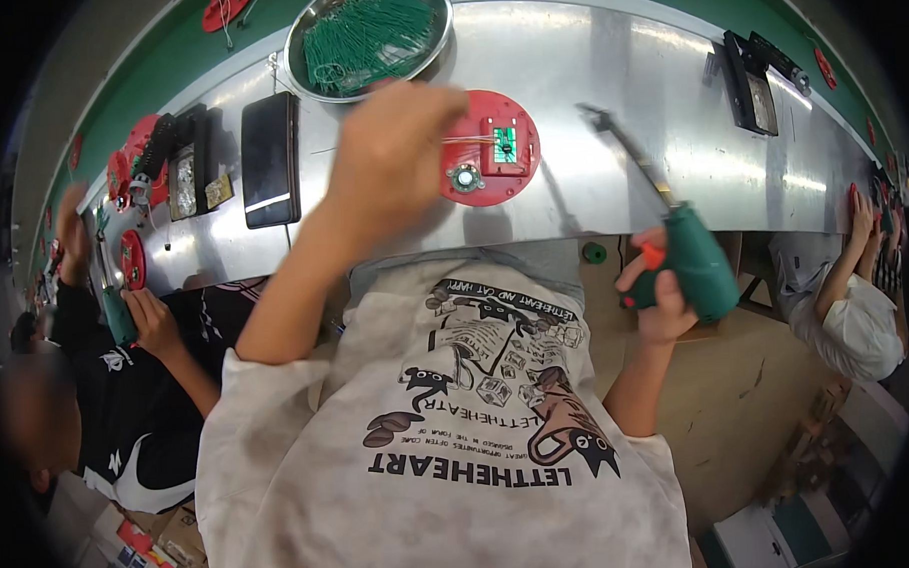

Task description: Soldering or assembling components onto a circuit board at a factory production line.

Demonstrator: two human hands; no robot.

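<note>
As the right hand (666,315) grips a bulbous tool (700,265), the left hand (398,151), hold unclear, overlaps a red plastic disc (493,182).

The round red housing (492,191) lay flat on the metal bench (566,40), its green circuit board (507,145) inside a raised frame (490,161), with a silvery disc (465,178) at near left and thin wires (469,139) running left. To its right, the green soldering gun (698,263) pointed far and left, its blurred tip (599,119) apart from it.
</note>
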